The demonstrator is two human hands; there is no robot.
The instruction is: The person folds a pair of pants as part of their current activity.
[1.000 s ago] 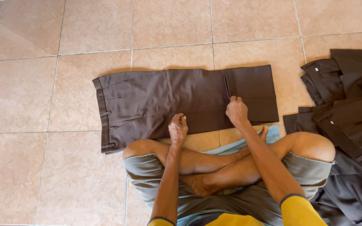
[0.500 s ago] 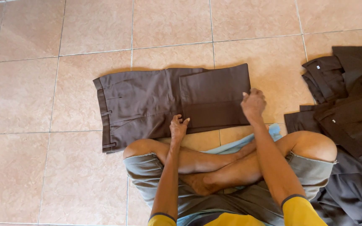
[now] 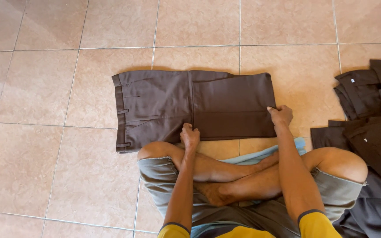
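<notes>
Floor: large square tiles of pale tan with thin grout lines; it carries everything in view.
Person: sits cross-legged on the floor at the bottom edge, bare knees spread wide, in grey shorts and a top with yellow sleeves; both forearms reach forward over the crossed legs.
Brown trousers: lie flat on the floor just ahead of the knees, long side running left to right, waistband with belt loops at the left end.
Folded part: the leg end of the brown trousers is doubled back over the seat, so a darker rectangle covers the right half, and its left edge forms a straight vertical line near the middle of the garment.
Pile of dark clothes: several dark garments heaped at the right edge of the view, beside the right knee and apart from the brown trousers; small pale tags show on two of them.
Light blue cloth: a strip showing under the crossed legs, between the knees and the near edge of the brown trousers.
Right hand: grips the lower right corner of the folded part, fingers curled over the fabric edge.
Left hand: loosely clenched, knuckles pressing down on the near edge of the brown trousers where the folded part begins; whether it pinches cloth cannot be told.
</notes>
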